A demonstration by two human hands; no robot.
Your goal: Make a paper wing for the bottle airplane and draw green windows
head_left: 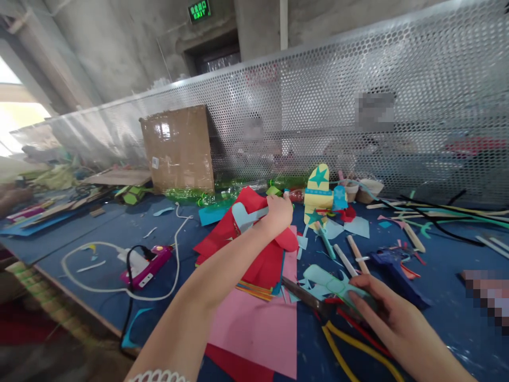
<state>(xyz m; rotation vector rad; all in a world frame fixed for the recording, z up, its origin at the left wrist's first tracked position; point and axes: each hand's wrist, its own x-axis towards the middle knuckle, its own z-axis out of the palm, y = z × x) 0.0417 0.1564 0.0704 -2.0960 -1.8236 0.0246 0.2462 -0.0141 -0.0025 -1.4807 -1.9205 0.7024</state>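
Observation:
My right hand [384, 307] pinches a pale green paper cut-out [330, 280] between thumb and fingers, above the table's right half. My left hand [280, 212] stretches over a pile of red paper [254, 265], its fingers bent at the pile's far edge. What those fingers hold, if anything, is hidden. Beside that wrist, a light blue paper cut-out [242, 218] lies on the red sheets. Pink paper [258, 329] shows under the pile. Scissors with yellow and red handles [338, 345] lie just left of my right hand, blades toward the paper.
A blue glue gun [401, 276] and several thin sticks lie on the right. Behind stands a yellow paper figure with green stars [318, 196]. A purple power strip [147, 268] and its white cable [115, 291] lie left. Cardboard [177, 148] leans against the perforated metal screen [318, 106].

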